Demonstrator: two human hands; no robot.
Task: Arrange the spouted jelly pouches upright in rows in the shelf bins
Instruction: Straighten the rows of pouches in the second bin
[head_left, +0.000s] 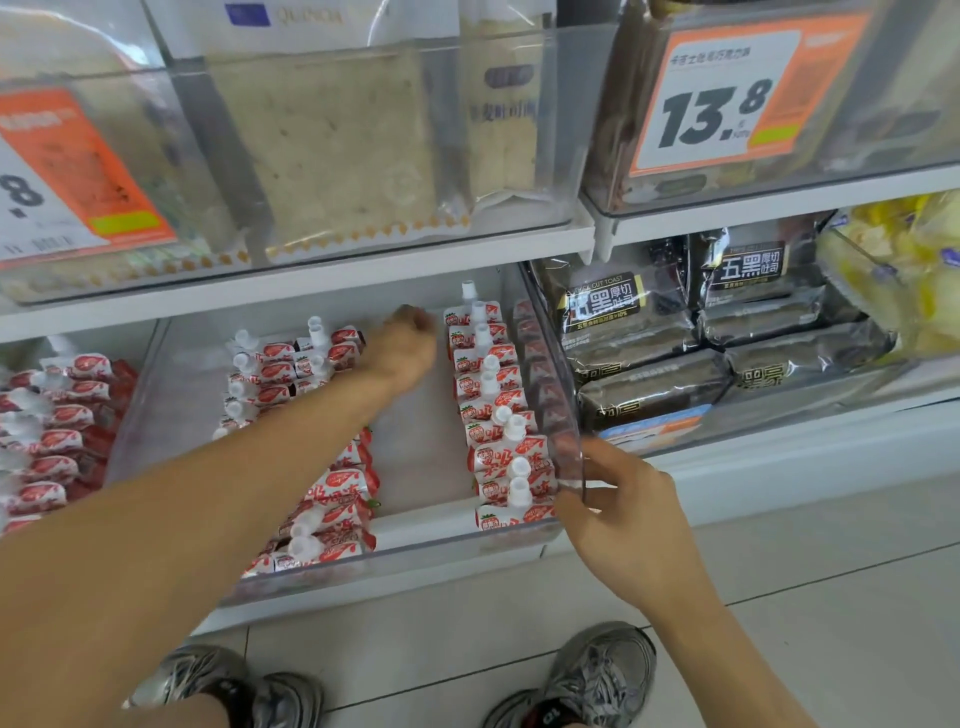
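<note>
Shelf (467, 558), seemingly under clear bin (563, 395)

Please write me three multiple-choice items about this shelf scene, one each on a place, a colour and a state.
1. Where does the right hand grip the clear bin?
A. at its front right corner
B. at its back wall
C. at its left wall

2. What colour are the spout caps on the jelly pouches?
A. green
B. black
C. white

3. How does the row of pouches along the bin's right wall stand?
A. lying flat
B. upright, spouts up
C. upside down

Answers:
1. A, its fingers curl round the front right corner.
2. C, every visible cap is white.
3. B, the spouts point up in one line, while the left hand reaches toward the back.
</note>
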